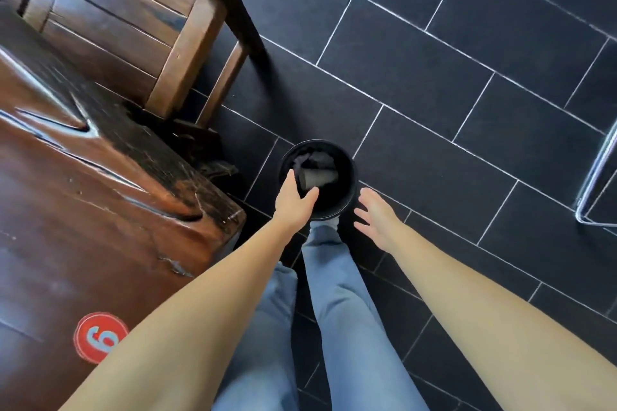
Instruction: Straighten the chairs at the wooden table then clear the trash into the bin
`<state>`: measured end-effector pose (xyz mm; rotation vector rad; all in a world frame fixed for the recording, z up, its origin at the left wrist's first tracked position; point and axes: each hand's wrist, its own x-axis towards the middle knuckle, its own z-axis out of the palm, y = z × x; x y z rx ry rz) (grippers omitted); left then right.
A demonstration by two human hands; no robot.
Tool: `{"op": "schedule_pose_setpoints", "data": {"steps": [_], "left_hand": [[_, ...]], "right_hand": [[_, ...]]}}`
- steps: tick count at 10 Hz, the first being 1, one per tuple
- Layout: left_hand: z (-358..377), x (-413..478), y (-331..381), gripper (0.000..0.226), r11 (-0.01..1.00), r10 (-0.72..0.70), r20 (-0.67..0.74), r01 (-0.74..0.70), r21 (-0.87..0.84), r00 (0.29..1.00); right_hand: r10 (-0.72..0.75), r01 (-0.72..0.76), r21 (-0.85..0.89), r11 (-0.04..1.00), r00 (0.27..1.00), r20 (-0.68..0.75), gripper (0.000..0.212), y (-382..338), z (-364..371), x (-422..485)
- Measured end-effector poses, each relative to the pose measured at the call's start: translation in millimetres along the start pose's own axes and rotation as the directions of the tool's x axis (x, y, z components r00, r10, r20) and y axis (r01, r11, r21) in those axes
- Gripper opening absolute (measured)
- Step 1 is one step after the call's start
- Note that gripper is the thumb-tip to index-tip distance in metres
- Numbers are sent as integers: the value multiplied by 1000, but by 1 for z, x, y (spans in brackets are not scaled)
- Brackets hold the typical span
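Observation:
A round black bin [347, 170] stands on the dark tiled floor just past my feet. Inside it lie a pale paper cup [319, 178] on its side and crumpled grey paper [300, 159]. My left hand [295, 198] reaches over the bin's near rim, fingers spread, holding nothing. My right hand [375, 217] hovers open just right of the bin, apart from it. The wooden table [83, 193] fills the left side, and a wooden chair [133, 27] stands at its far end.
A red round sticker with the number 6 [100, 337] sits on the table near me. A chrome chair frame [597, 183] shows at the right edge. My legs in blue jeans [334, 310] stand beside the table's corner. Dark floor tiles [450, 60] stretch ahead.

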<state>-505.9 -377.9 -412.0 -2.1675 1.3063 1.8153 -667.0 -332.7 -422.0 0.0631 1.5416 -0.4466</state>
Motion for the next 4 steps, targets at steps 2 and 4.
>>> {"op": "schedule_pose_setpoints", "data": {"steps": [2,4], "left_hand": [[1,-18,7,70,906,175,11,-165,389,985],[-15,-48,12,68,823,283,17,-252,509,959]], "right_hand": [[-45,45,-106,993,999,7,53,-4,8,-9],[-206,195,-378,905,978,12,51,-17,32,-42]]}}
